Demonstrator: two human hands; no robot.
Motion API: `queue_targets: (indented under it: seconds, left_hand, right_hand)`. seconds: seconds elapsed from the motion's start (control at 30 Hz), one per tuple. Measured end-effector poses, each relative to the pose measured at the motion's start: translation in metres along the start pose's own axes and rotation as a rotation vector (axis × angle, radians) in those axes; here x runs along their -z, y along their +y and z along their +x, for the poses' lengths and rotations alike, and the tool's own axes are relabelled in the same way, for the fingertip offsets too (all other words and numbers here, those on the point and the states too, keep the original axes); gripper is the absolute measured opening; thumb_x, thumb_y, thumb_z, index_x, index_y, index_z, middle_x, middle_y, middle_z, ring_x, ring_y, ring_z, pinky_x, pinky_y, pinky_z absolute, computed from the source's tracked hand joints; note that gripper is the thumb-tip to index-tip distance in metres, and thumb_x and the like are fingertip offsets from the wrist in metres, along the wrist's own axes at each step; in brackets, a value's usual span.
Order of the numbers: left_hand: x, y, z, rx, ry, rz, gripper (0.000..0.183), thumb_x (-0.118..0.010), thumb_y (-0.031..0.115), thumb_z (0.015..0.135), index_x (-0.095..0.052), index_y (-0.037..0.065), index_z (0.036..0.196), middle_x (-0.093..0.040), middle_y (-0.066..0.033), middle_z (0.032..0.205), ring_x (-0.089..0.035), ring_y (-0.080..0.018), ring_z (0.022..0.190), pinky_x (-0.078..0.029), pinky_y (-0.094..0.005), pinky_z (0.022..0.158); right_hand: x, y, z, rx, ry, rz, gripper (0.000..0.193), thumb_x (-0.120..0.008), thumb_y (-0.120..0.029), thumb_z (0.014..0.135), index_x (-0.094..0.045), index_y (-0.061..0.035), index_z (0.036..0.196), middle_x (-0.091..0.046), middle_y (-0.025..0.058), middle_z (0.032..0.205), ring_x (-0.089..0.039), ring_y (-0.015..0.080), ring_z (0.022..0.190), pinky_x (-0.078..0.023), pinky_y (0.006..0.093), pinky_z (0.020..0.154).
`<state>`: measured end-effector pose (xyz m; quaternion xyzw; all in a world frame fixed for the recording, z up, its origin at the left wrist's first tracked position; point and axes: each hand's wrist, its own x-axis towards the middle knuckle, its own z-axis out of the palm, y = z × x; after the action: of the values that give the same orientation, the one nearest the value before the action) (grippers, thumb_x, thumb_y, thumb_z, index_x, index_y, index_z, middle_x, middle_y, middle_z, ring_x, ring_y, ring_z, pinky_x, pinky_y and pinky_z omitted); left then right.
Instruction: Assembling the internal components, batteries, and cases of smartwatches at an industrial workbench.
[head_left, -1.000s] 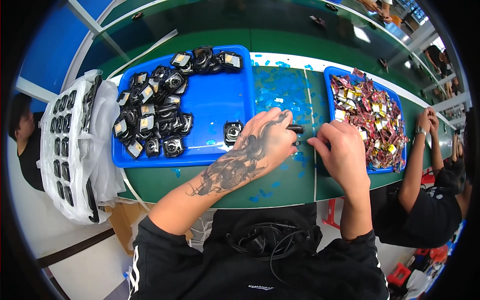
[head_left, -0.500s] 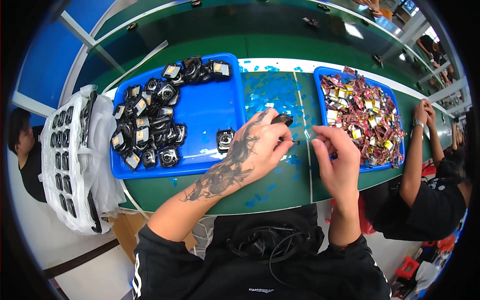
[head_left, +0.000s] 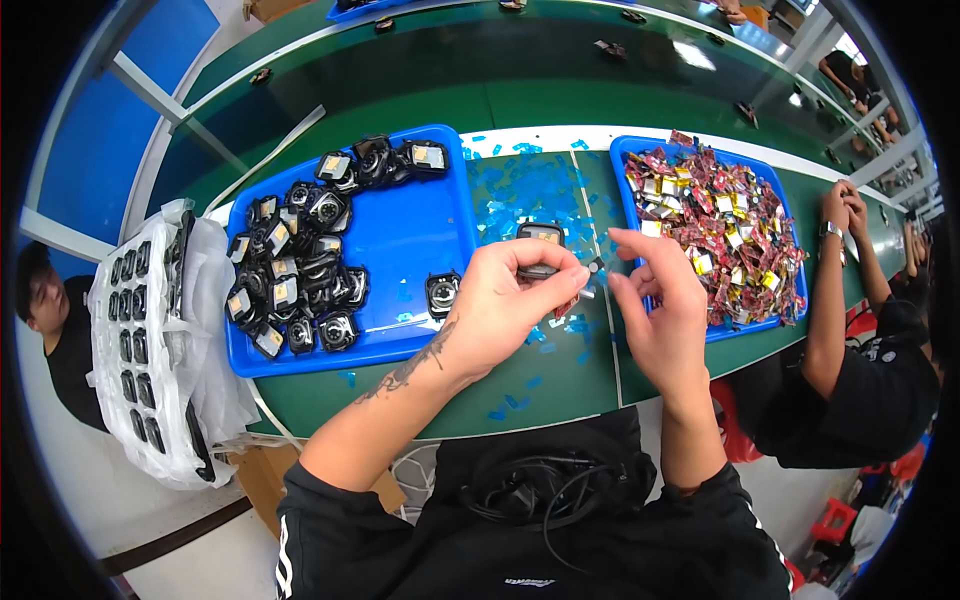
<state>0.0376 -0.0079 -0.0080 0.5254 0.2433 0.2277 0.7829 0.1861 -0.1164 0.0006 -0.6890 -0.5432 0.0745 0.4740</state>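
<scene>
My left hand (head_left: pixel 500 305) is over the green bench between two blue trays, fingers and thumb closed on a small black watch case (head_left: pixel 541 235). The case is tilted up, and my fingers cover part of it. Under my left fingertips is a small reddish piece (head_left: pixel 566 306), too blurred to name. To the right, my right hand (head_left: pixel 665 310) hovers with thumb and forefinger apart and nothing visible between them. Several black watch cases (head_left: pixel 328 208) lie along the left tray (head_left: pixel 410 225), one by my left wrist. The right tray (head_left: pixel 622 165) is heaped with red, yellow and silver flat parts (head_left: pixel 715 235).
Blue film scraps (head_left: pixel 515 200) litter the green bench (head_left: pixel 570 380). Left of the trays stand stacked white plastic-wrapped trays (head_left: pixel 140 340) of black parts. A long green belt (head_left: pixel 540 70) runs behind. Another person's hands (head_left: pixel 845 205) are at the right, and one person sits far left.
My left hand has turned, bringing the watch case's face into sight above the fingers. My right thumb and forefinger have spread and shifted slightly left. The view has shifted a little.
</scene>
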Motion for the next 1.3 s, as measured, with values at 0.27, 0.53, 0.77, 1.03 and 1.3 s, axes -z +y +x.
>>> queue_targets:
  seconds: [0.27, 0.53, 0.77, 1.03, 1.3]
  left_hand:
    - [-0.004, 0.001, 0.0, -0.01, -0.027, -0.078, 0.011, -0.067, 0.01, 0.09, -0.067, -0.001, 0.093, -0.064, -0.0023, 0.081, -0.056, -0.0062, 0.07, -0.044, -0.0203, 0.063]
    - [-0.001, -0.001, 0.001, 0.044, 0.041, -0.154, 0.011, -0.067, 0.013, 0.091, -0.068, 0.002, 0.093, -0.061, 0.0002, 0.079, -0.045, -0.005, 0.065, -0.034, -0.0198, 0.057]
    - [-0.002, -0.002, 0.001, 0.033, 0.059, -0.141, 0.01, -0.066, 0.01, 0.091, -0.068, 0.001, 0.093, -0.061, 0.0, 0.078, -0.046, -0.0053, 0.064, -0.035, -0.0203, 0.058]
    - [-0.004, -0.003, 0.001, -0.042, 0.091, -0.15, 0.01, -0.066, 0.01, 0.091, -0.068, 0.0, 0.093, -0.054, 0.0021, 0.072, -0.044, -0.0051, 0.062, -0.035, -0.0213, 0.057]
    - [-0.006, -0.005, 0.0, -0.049, 0.126, -0.147, 0.012, -0.067, 0.01, 0.09, -0.069, -0.001, 0.094, -0.06, -0.0005, 0.077, -0.046, -0.0049, 0.063, -0.036, -0.0201, 0.057]
  right_hand:
    - [-0.006, -0.001, -0.002, 0.089, 0.112, 0.049, 0.008, -0.071, 0.003, 0.079, -0.066, -0.0008, 0.085, -0.062, 0.0091, 0.075, -0.061, 0.0176, 0.064, -0.047, 0.0279, 0.057]
    - [-0.005, 0.002, -0.006, 0.051, -0.02, -0.239, 0.016, -0.075, -0.003, 0.077, -0.068, -0.0036, 0.091, -0.062, 0.0093, 0.076, -0.061, 0.022, 0.062, -0.047, 0.0323, 0.055]
    - [-0.01, 0.001, -0.001, 0.118, 0.06, -0.039, 0.015, -0.074, 0.002, 0.077, -0.068, -0.0022, 0.09, -0.063, 0.0103, 0.085, -0.062, 0.0172, 0.062, -0.049, 0.0283, 0.052]
    - [-0.009, 0.0, -0.001, 0.028, 0.078, -0.043, 0.019, -0.077, 0.002, 0.073, -0.067, -0.0012, 0.089, -0.06, 0.0056, 0.074, -0.054, 0.0138, 0.055, -0.047, 0.0261, 0.054]
    - [-0.012, -0.008, 0.0, -0.101, 0.089, 0.148, 0.015, -0.074, 0.002, 0.077, -0.066, -0.0015, 0.089, -0.062, 0.0059, 0.077, -0.057, 0.0118, 0.058, -0.046, 0.0228, 0.054]
